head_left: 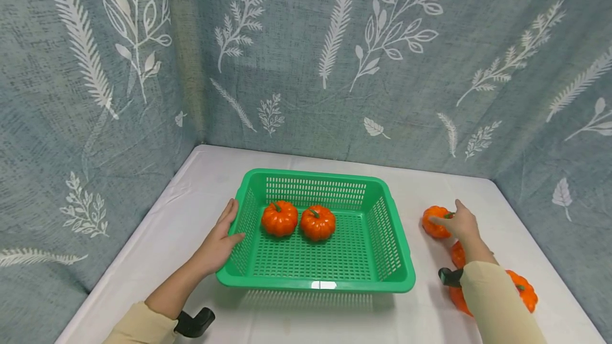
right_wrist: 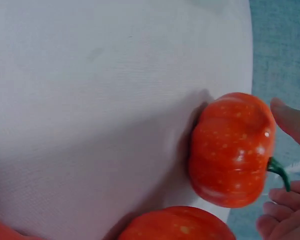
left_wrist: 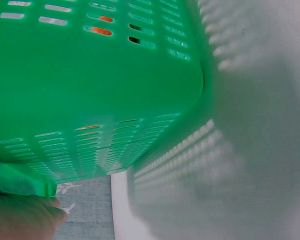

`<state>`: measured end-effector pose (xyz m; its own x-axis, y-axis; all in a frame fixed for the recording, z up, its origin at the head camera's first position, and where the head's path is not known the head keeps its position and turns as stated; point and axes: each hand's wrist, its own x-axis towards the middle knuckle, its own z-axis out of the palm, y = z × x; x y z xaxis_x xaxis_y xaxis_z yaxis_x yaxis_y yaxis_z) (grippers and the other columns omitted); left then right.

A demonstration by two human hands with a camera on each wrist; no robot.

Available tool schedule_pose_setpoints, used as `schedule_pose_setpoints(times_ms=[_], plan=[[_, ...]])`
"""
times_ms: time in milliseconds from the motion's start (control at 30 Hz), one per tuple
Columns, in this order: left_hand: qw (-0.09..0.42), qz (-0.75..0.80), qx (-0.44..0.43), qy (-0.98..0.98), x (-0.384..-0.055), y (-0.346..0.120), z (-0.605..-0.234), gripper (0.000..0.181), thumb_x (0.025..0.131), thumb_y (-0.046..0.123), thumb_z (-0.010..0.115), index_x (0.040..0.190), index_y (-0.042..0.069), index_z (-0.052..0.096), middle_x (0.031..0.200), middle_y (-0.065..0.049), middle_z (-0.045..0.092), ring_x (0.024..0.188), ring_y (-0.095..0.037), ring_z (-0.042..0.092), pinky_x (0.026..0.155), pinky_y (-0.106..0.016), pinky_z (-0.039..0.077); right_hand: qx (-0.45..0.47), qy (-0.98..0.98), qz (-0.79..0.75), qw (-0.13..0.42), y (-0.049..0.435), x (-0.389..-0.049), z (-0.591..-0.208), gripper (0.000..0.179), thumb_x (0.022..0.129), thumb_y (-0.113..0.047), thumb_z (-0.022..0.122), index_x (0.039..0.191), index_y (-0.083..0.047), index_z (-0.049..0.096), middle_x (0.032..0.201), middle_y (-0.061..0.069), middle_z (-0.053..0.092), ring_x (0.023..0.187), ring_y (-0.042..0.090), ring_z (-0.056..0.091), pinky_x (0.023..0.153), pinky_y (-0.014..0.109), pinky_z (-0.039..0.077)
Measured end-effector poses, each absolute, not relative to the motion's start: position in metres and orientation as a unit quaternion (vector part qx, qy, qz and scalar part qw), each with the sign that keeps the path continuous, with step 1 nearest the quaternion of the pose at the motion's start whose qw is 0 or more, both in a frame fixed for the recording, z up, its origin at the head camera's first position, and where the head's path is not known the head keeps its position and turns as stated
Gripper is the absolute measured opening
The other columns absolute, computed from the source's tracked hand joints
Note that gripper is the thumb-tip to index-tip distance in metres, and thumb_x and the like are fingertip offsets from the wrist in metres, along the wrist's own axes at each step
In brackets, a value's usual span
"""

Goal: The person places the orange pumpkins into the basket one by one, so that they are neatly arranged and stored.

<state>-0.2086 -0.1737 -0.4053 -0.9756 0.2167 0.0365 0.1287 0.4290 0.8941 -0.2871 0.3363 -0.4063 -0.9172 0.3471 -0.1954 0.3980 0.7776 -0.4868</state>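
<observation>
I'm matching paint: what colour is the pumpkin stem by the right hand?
The stem is dark green, clearest from the right wrist.

From my station I read no text, number or sign; the pale patch (head_left: 324, 284) on the green rectangular perforated plastic basket (head_left: 268, 281) shows nothing legible.

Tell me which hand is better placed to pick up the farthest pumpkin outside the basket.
Right, I'd judge. The right hand is beside that pumpkin and holds nothing. The left hand is at the left rim of the green basket, with the basket between it and the pumpkin.
</observation>
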Motion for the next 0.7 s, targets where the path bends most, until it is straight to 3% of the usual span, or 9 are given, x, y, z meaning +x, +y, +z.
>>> schedule_pose_setpoints(times_ms=[200, 700], plan=[[0.042, 0.526, 0.104, 0.843, -0.2088, -0.174, -0.4061, 0.068, 0.092, -0.001, 0.041, 0.147, -0.006, 0.0, 0.154, -0.022, -0.014, 0.141, -0.041, -0.012, 0.11, -0.063, -0.002, 0.183, 0.944, -0.259, 0.086, 0.3359, -0.2847, -0.4107, 0.092, 0.083, -0.03, 0.066, 0.142, 0.015, 0.013, 0.14, 0.039, 0.024, 0.126, 0.051, 0.03, 0.107, 0.057, 0.029], [0.039, 0.522, 0.103, 0.846, -0.2102, -0.1745, -0.408, 0.068, 0.092, -0.001, 0.041, 0.146, -0.006, 0.0, 0.154, -0.022, -0.013, 0.141, -0.042, -0.011, 0.11, -0.062, -0.001, 0.161, 0.955, -0.24, 0.06, 0.3329, -0.2822, -0.413, 0.087, 0.079, -0.028, 0.07, 0.138, 0.016, 0.022, 0.133, 0.039, 0.035, 0.118, 0.049, 0.039, 0.103, 0.055, 0.035]])
